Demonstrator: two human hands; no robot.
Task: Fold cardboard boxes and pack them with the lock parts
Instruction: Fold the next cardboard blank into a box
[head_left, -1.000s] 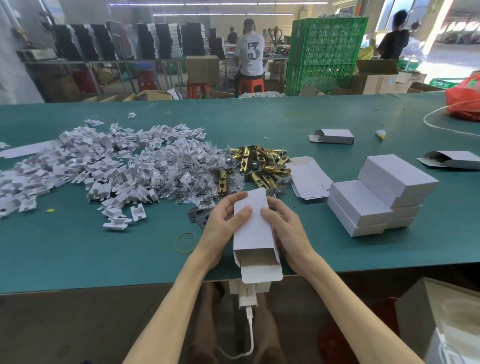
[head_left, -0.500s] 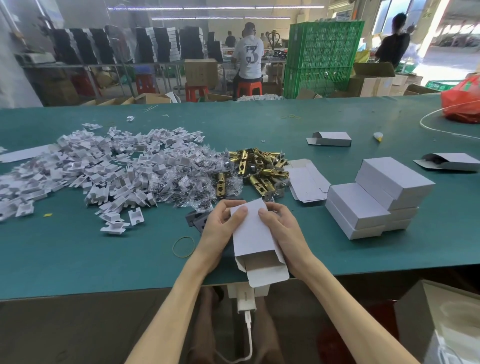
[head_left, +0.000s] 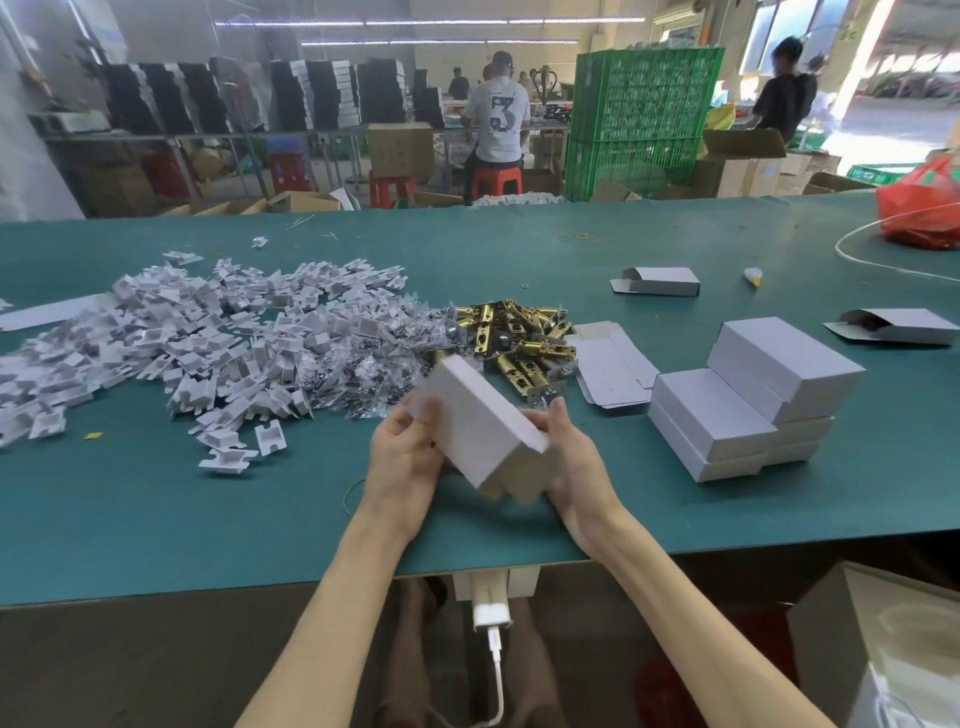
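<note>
I hold a small white cardboard box (head_left: 480, 426) over the green table (head_left: 156, 509), tilted, with its near end flaps partly folded in. My left hand (head_left: 405, 457) grips its left side and my right hand (head_left: 576, 457) grips its right side near the flaps. Behind it lies a heap of brass lock latches (head_left: 519, 338). To the left spreads a wide pile of white card inserts (head_left: 182, 343) and small clear bags of screws (head_left: 384, 358). A stack of closed white boxes (head_left: 753, 395) stands to the right, with flat box blanks (head_left: 608, 364) beside it.
Two half-formed boxes lie farther right, one (head_left: 660, 281) mid-table and one (head_left: 898, 326) near the edge. A red plastic bag (head_left: 919, 208) and a white cord (head_left: 872, 260) sit far right. A rubber band (head_left: 353, 493) lies by my left wrist. People work behind the table near green crates (head_left: 639, 119).
The box has been lifted off the table and tilted, its far end swinging up and to the left. Its open near flap now looks partly folded in.
</note>
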